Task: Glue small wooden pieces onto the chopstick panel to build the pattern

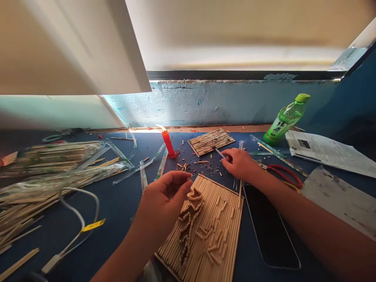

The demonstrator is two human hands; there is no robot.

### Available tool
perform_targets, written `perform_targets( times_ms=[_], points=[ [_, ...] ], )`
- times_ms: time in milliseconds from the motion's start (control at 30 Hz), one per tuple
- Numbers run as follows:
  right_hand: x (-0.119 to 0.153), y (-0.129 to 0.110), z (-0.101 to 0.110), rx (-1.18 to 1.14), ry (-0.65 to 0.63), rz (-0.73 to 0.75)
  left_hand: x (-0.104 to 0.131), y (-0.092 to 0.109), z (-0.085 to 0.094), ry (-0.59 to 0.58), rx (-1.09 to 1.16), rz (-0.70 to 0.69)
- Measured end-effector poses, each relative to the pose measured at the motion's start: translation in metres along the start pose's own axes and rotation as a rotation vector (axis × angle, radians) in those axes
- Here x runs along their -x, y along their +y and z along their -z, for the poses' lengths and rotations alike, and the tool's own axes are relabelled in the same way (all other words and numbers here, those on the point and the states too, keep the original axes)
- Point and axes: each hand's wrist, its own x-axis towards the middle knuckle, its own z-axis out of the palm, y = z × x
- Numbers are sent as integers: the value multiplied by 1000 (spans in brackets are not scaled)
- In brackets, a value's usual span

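My left hand (pixel 172 192) is pinched at thumb and forefinger above the near mat of wooden sticks (pixel 226 219); whatever sits in the pinch is too small to make out. Beneath those fingertips, tiny wooden bits form a curving raised outline (pixel 188 223) with dark patches inside. Several short cut stick pieces (pixel 216 243) lie loose on the mat's right half. My right hand (pixel 237 164) is closed on a thin pale stick (pixel 220 153) with a dark tip. That tip meets the near edge of a smaller, scorched-looking stick mat (pixel 210 141).
A lit red candle (pixel 168 144) stands left of the small mat. Bundled sticks (pixel 58 158) and a white cable (pixel 79 215) lie left. On the right are a phone (pixel 272 227), red-handled pliers (pixel 284 172), a green bottle (pixel 284 119) and papers (pixel 331 150).
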Motion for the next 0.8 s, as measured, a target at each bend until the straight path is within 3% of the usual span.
perform_targets(
  times_ms=[233,433,467,600,800],
  points=[
    [2,3,0,23,62,65,-5,-5,0,5,-134,-46],
    [1,5,-2,56,35,155,-19,14,-5,-45,-640,-149],
    [1,6,-2,54,31,153,-24,18,-9,-83,-756,-188],
    [0,8,-4,48,34,139,-59,26,-31,-156,-867,-244],
    [-2,9,-7,20,75,110,-113,10,-52,-297,-990,-284]
  ],
)
